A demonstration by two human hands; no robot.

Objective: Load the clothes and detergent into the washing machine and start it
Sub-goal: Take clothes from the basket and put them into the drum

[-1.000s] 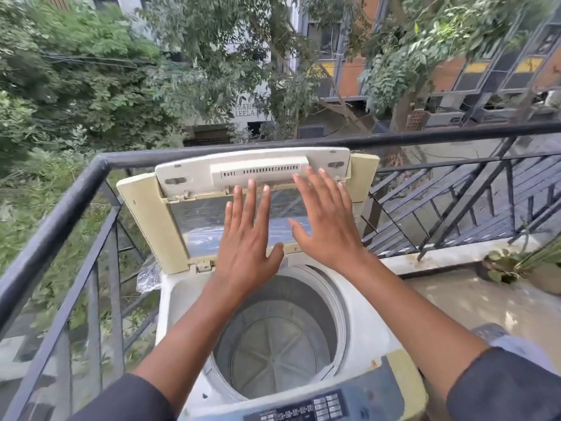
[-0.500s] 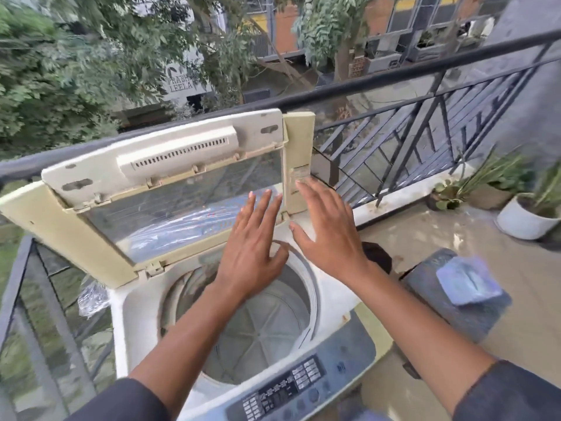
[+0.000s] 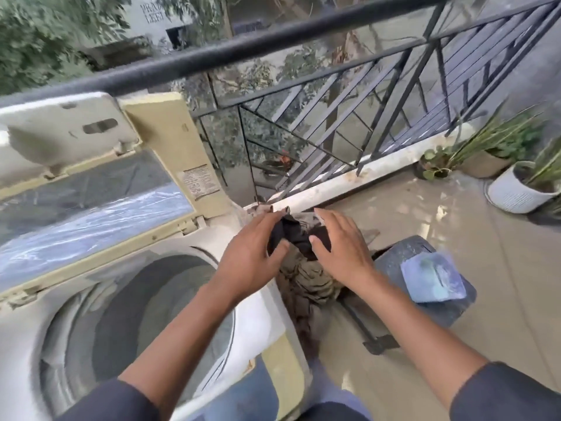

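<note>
Loading step: both hands' fingers [image 3: 274,220] spread, seemingly closing on dark clothes [image 3: 296,235] between them. Next, lift them left into the open drum [image 3: 136,302].

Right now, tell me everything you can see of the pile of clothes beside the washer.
The pile of clothes sits heaped to the right of the washing machine, low beside its side wall. It looks like crumpled soft fabric: a black piece on top, olive-brown folds below, darker cloth hanging down. The left hand and right hand are both on the black piece, fingers spread, not clearly closed. What holds the pile is hidden.
</note>
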